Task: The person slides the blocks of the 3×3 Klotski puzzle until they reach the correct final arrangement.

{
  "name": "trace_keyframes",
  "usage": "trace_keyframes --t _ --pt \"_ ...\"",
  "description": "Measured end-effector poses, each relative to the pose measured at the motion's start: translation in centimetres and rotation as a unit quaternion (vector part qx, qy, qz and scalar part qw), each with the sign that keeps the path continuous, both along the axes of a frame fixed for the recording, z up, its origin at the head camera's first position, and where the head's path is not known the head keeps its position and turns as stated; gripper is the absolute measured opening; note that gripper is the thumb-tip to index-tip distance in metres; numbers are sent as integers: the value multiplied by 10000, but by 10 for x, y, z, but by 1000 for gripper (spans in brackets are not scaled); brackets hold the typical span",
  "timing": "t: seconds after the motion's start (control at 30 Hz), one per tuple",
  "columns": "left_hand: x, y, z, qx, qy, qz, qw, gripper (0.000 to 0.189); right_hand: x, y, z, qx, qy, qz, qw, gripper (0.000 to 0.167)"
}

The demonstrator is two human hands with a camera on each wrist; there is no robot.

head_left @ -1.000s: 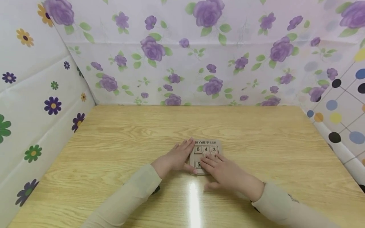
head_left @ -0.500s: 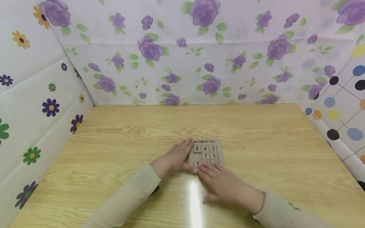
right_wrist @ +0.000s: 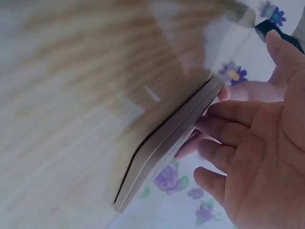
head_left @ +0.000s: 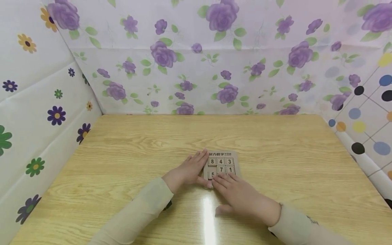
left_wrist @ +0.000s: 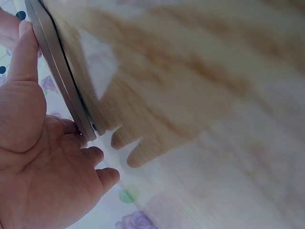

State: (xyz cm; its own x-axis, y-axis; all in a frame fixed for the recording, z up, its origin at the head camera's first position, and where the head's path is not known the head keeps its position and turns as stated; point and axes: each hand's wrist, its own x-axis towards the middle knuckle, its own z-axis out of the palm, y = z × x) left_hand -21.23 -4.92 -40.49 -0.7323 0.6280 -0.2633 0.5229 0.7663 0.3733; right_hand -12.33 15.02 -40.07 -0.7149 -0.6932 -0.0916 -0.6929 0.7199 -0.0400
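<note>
A square number slide puzzle [head_left: 237, 166] lies on the table. Its visible tiles read 8, 4, 3 on top and 7, 1 in the middle row. The 5 tile [head_left: 212, 175] sits partway up toward the gap under the 8. My left hand [head_left: 188, 170] holds the puzzle's left side, with its thumb at the lower left corner and its fingers along the upper left edge. My right hand [head_left: 240, 194] lies extended over the bottom row, one fingertip right at the 5 tile, hiding the tiles beside it. In both wrist views the puzzle's side edge [left_wrist: 62, 76] shows next to the fingers.
The wood-grain table [head_left: 153, 136] reaches back to a wall sheet with purple flowers [head_left: 165, 54]. A flowered sheet [head_left: 36, 119] stands at the left and a dotted one [head_left: 367, 119] at the right. A light reflection streaks the table's front.
My right hand has drawn back toward me from the middle row to the bottom row, uncovering the 7 and 1. The 5 tile has slid up a little. The left hand has stayed put.
</note>
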Motion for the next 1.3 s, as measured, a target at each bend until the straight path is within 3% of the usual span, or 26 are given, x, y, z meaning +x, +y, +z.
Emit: trace_keyframes --t 0.4,0.77,0.93,1.3 --pt "1 -1 -3 58 2 32 10000 110 -14 0 2 -140 -131 -90 9998 79" --pt "-1 -1 -3 37 67 -9 10000 111 -2 9 5 -1 197 61 9998 79" --pt "0 -1 -3 34 56 -9 10000 112 4 15 5 -53 127 -59 9999 78" --pt "0 -1 -1 97 18 -10 10000 111 2 12 0 -171 195 26 9997 78"
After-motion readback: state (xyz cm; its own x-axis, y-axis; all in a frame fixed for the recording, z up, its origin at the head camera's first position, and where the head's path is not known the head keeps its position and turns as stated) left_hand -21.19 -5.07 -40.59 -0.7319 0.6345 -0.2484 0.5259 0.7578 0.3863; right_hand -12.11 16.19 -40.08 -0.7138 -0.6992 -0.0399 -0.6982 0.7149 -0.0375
